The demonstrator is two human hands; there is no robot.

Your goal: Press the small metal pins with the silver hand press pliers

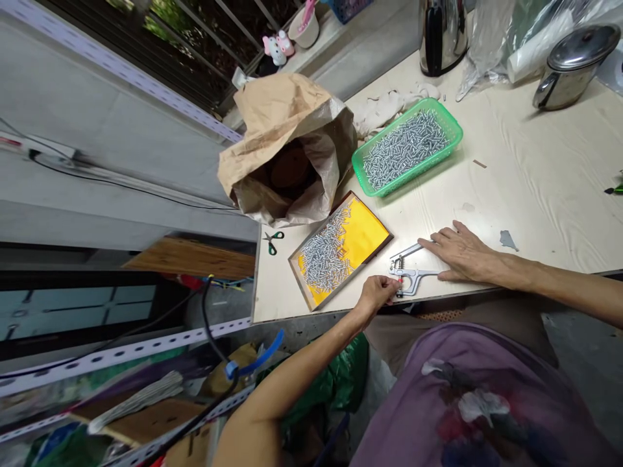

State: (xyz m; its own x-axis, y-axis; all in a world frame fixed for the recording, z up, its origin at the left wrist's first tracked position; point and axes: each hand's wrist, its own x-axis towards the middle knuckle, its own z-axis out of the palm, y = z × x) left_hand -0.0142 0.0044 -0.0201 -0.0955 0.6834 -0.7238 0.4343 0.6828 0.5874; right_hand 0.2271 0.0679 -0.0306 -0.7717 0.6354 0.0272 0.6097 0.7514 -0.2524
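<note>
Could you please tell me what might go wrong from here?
The left hand is right at the head of the pliers, so its fingers might get pinched if the right hand squeezes the handles.
The tray has a corner close to the edge of the table; a bump from the left arm could perhaps spill its metal pins.

From my head, my view is facing forward and down, catching my left hand (378, 293) and right hand (462, 253) nearby and stretching beyond the far edge of the table (549, 168).
</note>
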